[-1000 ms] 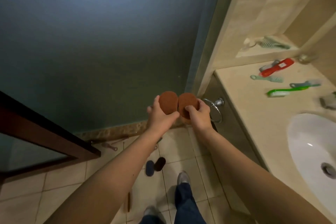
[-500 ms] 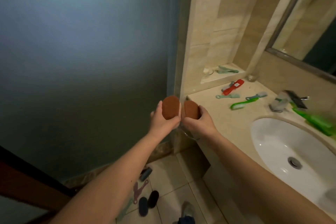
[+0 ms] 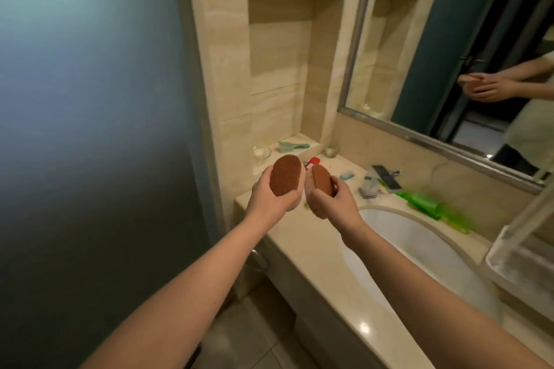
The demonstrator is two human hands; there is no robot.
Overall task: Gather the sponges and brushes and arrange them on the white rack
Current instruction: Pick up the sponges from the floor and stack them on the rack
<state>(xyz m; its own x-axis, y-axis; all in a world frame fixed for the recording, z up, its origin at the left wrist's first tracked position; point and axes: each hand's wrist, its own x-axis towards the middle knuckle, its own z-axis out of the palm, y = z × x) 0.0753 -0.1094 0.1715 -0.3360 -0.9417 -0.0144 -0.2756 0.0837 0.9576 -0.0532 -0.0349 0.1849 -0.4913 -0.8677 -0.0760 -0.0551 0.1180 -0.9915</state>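
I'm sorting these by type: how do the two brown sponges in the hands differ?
The left sponge shows its broad brown face to the camera; the right sponge is turned partly edge-on and looks narrower. The left sponge reaches higher than the right sponge. Both are brown ovals, gripped by the left hand and right hand.

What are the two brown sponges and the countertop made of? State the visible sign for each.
Left brown sponge and right brown sponge: probably foam with an abrasive scouring face; matte, grainy brown surface, a paler layer seemingly behind. Countertop: polished stone or stone-look composite, cannot tell which; smooth beige with sharp glossy light spots.
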